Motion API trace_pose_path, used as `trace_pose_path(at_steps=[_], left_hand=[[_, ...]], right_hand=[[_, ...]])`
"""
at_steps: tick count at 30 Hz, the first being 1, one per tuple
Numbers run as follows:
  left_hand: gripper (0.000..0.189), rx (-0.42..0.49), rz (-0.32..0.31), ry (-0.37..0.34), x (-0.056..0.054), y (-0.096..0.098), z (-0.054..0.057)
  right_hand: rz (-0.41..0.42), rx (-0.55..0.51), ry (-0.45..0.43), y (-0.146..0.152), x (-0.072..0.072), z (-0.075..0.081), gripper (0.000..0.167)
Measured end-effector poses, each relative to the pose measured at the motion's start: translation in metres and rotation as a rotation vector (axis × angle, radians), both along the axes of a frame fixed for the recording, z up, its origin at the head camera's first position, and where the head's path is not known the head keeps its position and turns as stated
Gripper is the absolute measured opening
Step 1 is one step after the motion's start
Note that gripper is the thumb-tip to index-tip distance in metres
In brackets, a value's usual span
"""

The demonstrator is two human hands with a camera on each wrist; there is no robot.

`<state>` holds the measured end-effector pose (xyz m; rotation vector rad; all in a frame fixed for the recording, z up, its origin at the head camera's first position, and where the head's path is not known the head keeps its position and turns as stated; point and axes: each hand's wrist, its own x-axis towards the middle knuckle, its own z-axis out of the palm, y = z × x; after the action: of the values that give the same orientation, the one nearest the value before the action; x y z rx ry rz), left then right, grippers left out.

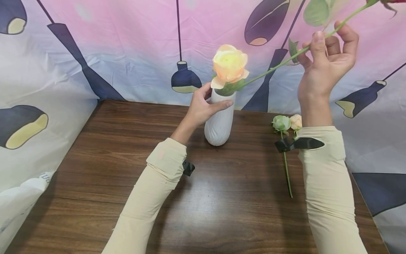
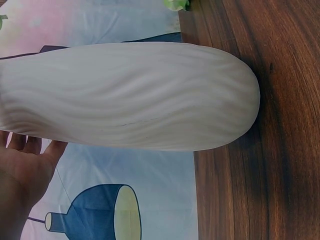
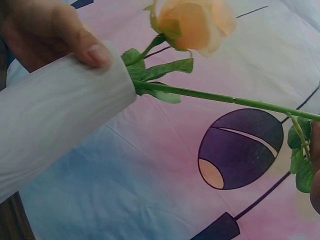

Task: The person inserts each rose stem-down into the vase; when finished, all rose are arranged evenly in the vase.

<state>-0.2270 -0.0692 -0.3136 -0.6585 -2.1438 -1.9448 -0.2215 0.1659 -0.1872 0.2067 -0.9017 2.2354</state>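
A white vase [image 1: 219,123] with wavy ridges stands on the wooden table, and my left hand [image 1: 204,104] grips it near the rim, thumb across the front. From its mouth rises a peach rose [image 1: 229,65] with green leaves. My right hand [image 1: 330,58], raised at the upper right, pinches the long green stem [image 1: 272,68] of a red rose [image 1: 396,1], whose bloom is mostly cut off by the frame edge. The lower end of that stem [image 3: 200,93] reaches the vase mouth in the right wrist view, beside the peach rose's leaves.
Right of the vase, a green rose [image 1: 281,123] and a smaller peach rose [image 1: 296,122] lie on the wooden table [image 1: 127,169], partly hidden by my right sleeve and its black strap [image 1: 298,144]. A patterned cloth [image 1: 133,46] hangs behind the table.
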Motion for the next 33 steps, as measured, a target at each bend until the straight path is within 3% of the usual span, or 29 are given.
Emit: trace_pose_path(at_steps=[12,18,25,33], left_hand=[[0.062,0.001,0.0,-0.005,0.001,0.0,0.001],[0.063,-0.002,-0.001,-0.012,0.001,-0.001,0.001],[0.064,0.001,0.003,-0.014,0.001,-0.002,0.001],[0.062,0.001,0.017,-0.013,0.0,-0.001,0.0]], right_hand=[[0.03,0.103,0.018,-0.004,-0.007,-0.01,0.032],[-0.006,0.234,0.093,-0.01,-0.009,-0.015,0.027],[0.066,0.23,0.071,-0.015,-0.008,-0.012,0.025],[0.164,0.368,0.088,-0.027,-0.007,-0.021,0.024]])
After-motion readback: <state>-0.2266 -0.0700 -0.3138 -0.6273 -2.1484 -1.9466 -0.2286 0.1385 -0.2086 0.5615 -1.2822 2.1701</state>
